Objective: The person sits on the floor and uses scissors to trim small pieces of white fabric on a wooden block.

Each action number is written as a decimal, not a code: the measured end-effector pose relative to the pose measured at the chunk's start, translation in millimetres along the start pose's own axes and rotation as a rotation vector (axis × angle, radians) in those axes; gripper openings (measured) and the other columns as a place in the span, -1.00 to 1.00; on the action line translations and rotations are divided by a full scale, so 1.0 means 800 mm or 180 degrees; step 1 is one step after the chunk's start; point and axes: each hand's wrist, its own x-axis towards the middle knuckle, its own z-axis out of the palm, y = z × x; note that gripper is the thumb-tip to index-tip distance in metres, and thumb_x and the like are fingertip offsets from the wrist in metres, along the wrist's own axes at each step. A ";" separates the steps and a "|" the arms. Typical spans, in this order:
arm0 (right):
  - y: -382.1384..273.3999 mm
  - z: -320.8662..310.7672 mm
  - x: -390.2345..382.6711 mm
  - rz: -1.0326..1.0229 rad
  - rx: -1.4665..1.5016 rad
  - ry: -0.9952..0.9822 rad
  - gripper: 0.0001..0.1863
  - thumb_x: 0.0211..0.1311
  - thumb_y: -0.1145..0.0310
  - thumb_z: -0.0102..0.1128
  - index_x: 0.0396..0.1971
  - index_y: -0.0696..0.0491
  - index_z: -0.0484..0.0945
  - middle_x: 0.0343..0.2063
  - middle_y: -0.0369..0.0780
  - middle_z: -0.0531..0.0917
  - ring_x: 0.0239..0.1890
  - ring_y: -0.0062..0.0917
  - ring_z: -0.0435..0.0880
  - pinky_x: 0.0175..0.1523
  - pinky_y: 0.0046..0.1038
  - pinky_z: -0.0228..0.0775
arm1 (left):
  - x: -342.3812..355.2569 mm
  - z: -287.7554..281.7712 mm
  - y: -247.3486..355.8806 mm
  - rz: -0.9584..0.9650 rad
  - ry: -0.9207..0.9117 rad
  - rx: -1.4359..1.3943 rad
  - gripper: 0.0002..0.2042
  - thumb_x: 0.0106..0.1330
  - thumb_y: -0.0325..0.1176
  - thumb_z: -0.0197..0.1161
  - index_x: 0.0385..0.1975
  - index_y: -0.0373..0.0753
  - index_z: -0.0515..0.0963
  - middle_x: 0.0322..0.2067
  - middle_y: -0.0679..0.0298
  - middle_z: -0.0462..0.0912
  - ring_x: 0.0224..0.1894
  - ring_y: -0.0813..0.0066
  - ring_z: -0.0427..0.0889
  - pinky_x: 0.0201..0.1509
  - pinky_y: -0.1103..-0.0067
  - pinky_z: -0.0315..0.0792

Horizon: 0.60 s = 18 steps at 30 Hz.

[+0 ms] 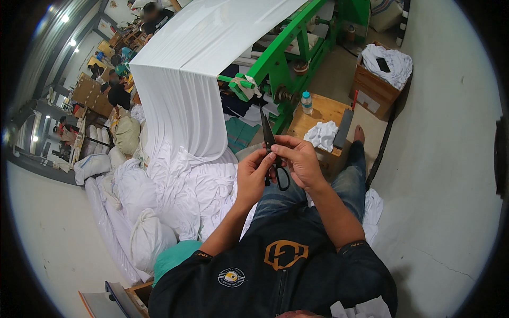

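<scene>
A pair of black scissors (265, 125) is held up in front of me, blades pointing away and handle loops toward my lap. My left hand (253, 172) is closed on the scissors from the left, its thumb near the pivot. From the other side my right hand (298, 160) pinches them around the same spot, thumb and fingers pressed together. The blades look closed or nearly so. Beyond the tips stands a green metal machine frame (263, 66) with a scrap of cloth tied on its end. White fabric (183, 79) drapes over the machine to the left.
White fabric heaps (185, 191) and stuffed sacks (127, 135) lie to the left. At right stands a wooden stool (325, 106) with a water bottle (306, 102) and crumpled white cloth (322, 135). A cardboard box (372, 90) holds white cloth and a phone (383, 64). People work far left.
</scene>
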 end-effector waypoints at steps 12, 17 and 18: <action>0.005 0.004 0.002 0.0312 0.0586 -0.0017 -0.73 0.47 0.46 0.31 0.08 0.23 0.68 -0.12 -0.23 0.77 -0.16 -0.54 0.72 -0.24 -0.45 0.61 | -0.003 -0.002 -0.005 0.0472 0.0352 0.0119 -0.72 0.58 -0.45 0.26 0.19 -0.34 0.49 -0.22 0.19 0.77 -0.50 0.64 0.61 -0.49 0.65 0.44; 0.006 -0.002 0.001 0.0306 0.0501 -0.0053 -0.73 0.45 0.46 0.34 0.07 0.20 0.71 -0.17 -0.30 0.74 -0.16 -0.60 0.68 -0.11 -0.53 0.54 | -0.001 0.008 0.012 0.0472 0.0377 -0.0004 -0.63 0.54 -0.51 0.26 0.30 -0.33 0.49 -0.05 0.14 0.76 -0.49 0.61 0.63 -0.46 0.64 0.47; 0.008 -0.003 0.001 0.0267 0.0445 -0.0034 -0.73 0.45 0.46 0.35 0.07 0.20 0.71 -0.18 -0.31 0.74 -0.16 -0.62 0.68 -0.10 -0.54 0.53 | 0.000 0.006 0.009 0.0530 0.0407 0.0089 -0.63 0.53 -0.52 0.26 0.30 -0.37 0.50 -0.05 0.13 0.76 -0.48 0.59 0.64 -0.45 0.64 0.48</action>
